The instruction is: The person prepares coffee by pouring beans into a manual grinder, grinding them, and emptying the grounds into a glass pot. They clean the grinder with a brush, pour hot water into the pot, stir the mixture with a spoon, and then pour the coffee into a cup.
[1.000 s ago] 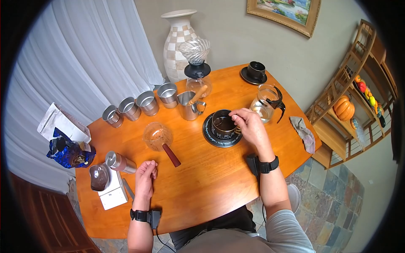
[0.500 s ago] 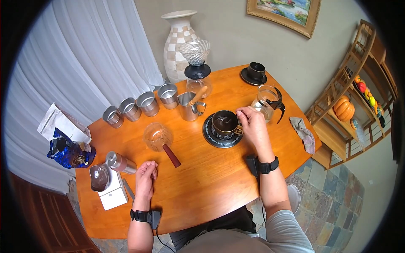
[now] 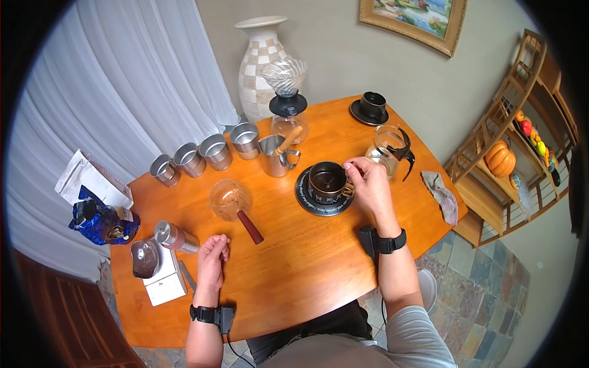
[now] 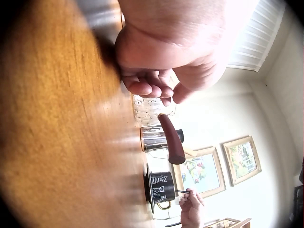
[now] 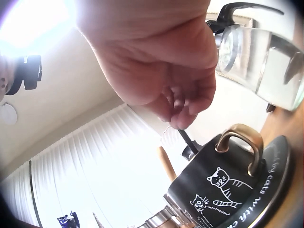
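A black cup with white cat drawings (image 5: 216,183) and a gold handle stands on its black saucer (image 3: 323,211). Above its rim my right hand (image 3: 371,184) pinches a thin dark rod (image 5: 189,141), whose lower end goes into the cup and is hidden there. Dark liquid shows inside the cup. My left hand (image 3: 213,257) rests on the table with its fingers loosely curled, holding nothing. Nearest to it are a steel-and-brown cylinder (image 3: 177,237) and the dark red handle (image 3: 250,227) of a glass vessel (image 3: 230,199).
Behind the cup are a steel pitcher (image 3: 276,161) with a wooden-handled tool and a glass dripper stand (image 3: 287,104). A glass pot (image 3: 383,150) stands close beyond my right hand. Several steel cups line the back left; a cloth (image 3: 440,196) lies at the right edge.
My right hand has moved slightly to the right, from over the cup to beside its handle side, still pinching the rod. The left hand has stayed where it was.
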Motion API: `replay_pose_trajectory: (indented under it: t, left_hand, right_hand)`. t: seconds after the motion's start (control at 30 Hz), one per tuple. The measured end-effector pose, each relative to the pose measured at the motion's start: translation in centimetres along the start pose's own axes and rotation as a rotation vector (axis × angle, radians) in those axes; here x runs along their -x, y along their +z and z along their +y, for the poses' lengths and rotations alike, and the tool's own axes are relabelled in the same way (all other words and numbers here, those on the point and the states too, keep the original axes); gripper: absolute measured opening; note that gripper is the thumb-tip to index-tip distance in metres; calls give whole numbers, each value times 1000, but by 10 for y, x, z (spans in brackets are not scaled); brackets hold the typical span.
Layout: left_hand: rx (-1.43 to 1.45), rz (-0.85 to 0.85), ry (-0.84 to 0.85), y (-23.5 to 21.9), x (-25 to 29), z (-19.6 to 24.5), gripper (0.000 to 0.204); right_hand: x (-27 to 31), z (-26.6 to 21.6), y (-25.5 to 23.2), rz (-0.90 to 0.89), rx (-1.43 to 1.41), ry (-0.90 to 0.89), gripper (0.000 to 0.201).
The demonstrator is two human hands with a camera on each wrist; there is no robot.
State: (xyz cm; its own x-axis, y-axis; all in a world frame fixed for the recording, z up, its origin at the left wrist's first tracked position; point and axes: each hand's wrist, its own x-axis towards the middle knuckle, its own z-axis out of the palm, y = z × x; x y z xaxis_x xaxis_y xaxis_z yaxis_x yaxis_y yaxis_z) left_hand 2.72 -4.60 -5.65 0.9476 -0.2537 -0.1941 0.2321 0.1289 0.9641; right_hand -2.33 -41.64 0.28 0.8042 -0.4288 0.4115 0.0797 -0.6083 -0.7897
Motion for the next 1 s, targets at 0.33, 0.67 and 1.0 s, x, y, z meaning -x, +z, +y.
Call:
replay_pose_trajectory:
  t: [0.33,0.67,1.0]
  left_hand:
    - [28,8,2,0,-1,-3,17]
    - [27,6,6,-2,-3,-5,17]
    - [-6,1,3,0,-1,-1,18]
  right_hand:
    - [-1,0,1,18,104,-126,15]
    - [2,-4,4,-148,-25,-68,15]
    - [0,-4,0,-64,-79,95,18]
